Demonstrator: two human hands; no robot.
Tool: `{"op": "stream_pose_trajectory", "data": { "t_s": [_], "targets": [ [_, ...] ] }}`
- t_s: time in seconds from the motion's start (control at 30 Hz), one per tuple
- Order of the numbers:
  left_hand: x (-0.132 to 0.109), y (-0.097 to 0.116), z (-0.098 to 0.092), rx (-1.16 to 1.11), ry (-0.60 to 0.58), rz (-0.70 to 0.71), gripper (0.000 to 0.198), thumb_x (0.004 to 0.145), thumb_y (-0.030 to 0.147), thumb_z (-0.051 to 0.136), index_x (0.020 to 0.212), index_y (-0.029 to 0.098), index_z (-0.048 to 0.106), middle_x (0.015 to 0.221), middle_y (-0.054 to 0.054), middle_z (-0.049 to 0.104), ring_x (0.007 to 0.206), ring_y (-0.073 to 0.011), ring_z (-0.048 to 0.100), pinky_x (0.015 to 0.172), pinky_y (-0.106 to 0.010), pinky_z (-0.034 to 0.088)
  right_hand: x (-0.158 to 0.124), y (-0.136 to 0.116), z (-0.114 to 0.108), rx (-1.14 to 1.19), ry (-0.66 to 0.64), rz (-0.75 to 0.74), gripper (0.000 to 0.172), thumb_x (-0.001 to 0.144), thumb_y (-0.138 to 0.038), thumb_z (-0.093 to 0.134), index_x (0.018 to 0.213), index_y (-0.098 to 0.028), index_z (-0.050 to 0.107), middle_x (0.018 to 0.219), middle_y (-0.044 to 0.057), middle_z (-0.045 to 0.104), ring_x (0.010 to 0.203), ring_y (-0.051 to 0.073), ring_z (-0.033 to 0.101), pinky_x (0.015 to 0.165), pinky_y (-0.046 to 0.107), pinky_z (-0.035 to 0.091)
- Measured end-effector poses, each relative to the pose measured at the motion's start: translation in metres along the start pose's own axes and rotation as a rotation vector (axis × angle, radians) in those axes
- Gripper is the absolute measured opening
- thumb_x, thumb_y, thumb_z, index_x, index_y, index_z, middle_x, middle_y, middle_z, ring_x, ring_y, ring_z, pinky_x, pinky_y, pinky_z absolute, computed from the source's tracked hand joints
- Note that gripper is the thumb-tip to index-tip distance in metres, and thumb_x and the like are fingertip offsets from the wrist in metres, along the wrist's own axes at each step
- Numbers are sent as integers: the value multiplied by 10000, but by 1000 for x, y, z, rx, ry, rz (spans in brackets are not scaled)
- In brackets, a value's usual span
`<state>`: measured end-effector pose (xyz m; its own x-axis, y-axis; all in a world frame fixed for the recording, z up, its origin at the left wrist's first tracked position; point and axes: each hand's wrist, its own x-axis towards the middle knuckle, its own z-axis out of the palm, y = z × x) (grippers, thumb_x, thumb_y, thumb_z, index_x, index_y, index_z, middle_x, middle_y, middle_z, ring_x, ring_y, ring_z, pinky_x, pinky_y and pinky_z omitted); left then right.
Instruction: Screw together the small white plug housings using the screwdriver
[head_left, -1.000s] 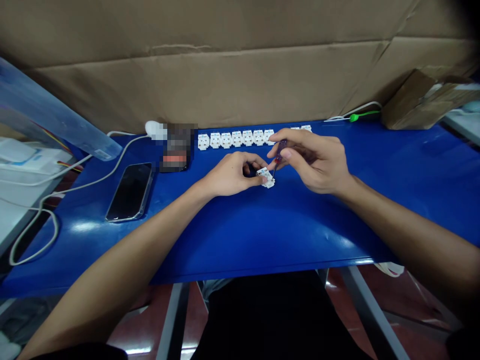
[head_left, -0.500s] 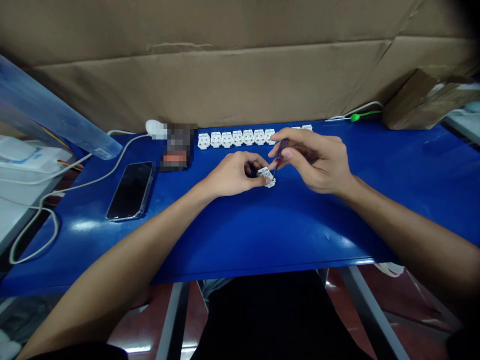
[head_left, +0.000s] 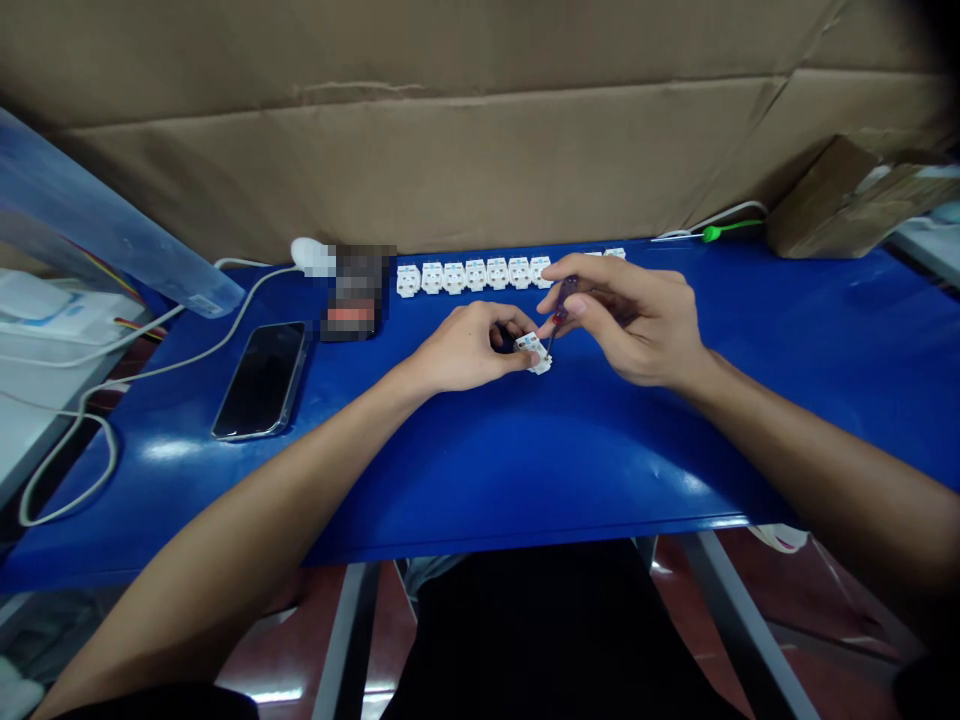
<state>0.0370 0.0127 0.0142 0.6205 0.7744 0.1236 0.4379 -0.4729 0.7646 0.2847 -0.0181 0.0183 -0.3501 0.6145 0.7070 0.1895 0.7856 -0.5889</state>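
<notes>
Screwdriver (head_left: pixel 566 294) gripped in right hand (head_left: pixel 637 320), tip (head_left: pixel 549 352) at white module (head_left: pixel 532 344) pinched by left hand (head_left: pixel 472 350); off-axis push could skid tip into left thumb (head_left: pixel 520 363).

Module row (head_left: pixel 475 275) on table (head_left: pixel 480 465), behind single module (head_left: pixel 529 342), before cardboard sheet (head_left: pixel 480 175); phone (head_left: pixel 261 380) left, carton (head_left: pixel 817 205) right.

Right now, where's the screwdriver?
Head view, right of centre: the screwdriver is in the right hand, its tip at the white part held by the left hand.
</notes>
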Motion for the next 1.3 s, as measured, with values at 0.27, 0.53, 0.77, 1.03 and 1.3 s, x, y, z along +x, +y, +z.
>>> {"op": "stream_pose_trajectory", "data": {
  "t_s": [0.27, 0.53, 0.77, 1.03, 1.3],
  "targets": [
    [1, 1, 5, -49, 19, -42, 210, 854, 297, 906, 1051, 231, 876, 1020, -34, 880, 847, -191, 750, 821, -365, 559, 3, -6, 2, -30, 52, 55, 307, 1104, -304, 729, 1395, -315, 826, 1153, 11, 907, 932, 206, 899, 865, 349, 782],
    [5, -2, 7, -83, 11, -99, 262, 810, 259, 939, 1059, 229, 865, 951, -34, 850, 866, -201, 762, 842, -387, 582, 7, -18, 1, -240, 170, -19, 212, 993, -285, 875, 1199, -330, 901, 1013, -24, 922, 839, 246, 909, 786, 397, 778],
    [4, -3, 8, -98, 20, -90, 268, 810, 240, 931, 1069, 228, 865, 919, -36, 836, 849, -204, 753, 827, -390, 575, 5, -9, 6, -258, 195, -43, 217, 1003, -362, 884, 1218, -334, 870, 963, -6, 893, 789, 218, 859, 806, 391, 776],
    [3, 4, 8, -98, 7, -99, 201, 831, 264, 895, 1010, 208, 822, 913, -35, 818, 805, -195, 727, 767, -372, 546, 10, -3, -6, -24, -164, -19, 379, 1158, -361, 644, 1523, -336, 743, 1369, 48, 858, 1169, 228, 867, 1047, 408, 736],
    [3, 8, 8, -63, 7, -135, 199, 828, 239, 930, 1002, 219, 836, 913, -5, 821, 802, -166, 713, 792, -345, 521, 13, -19, -9, -115, -12, 3, 243, 975, -281, 904, 1209, -332, 868, 970, -48, 906, 815, 184, 889, 778, 295, 757]
  ]
}}
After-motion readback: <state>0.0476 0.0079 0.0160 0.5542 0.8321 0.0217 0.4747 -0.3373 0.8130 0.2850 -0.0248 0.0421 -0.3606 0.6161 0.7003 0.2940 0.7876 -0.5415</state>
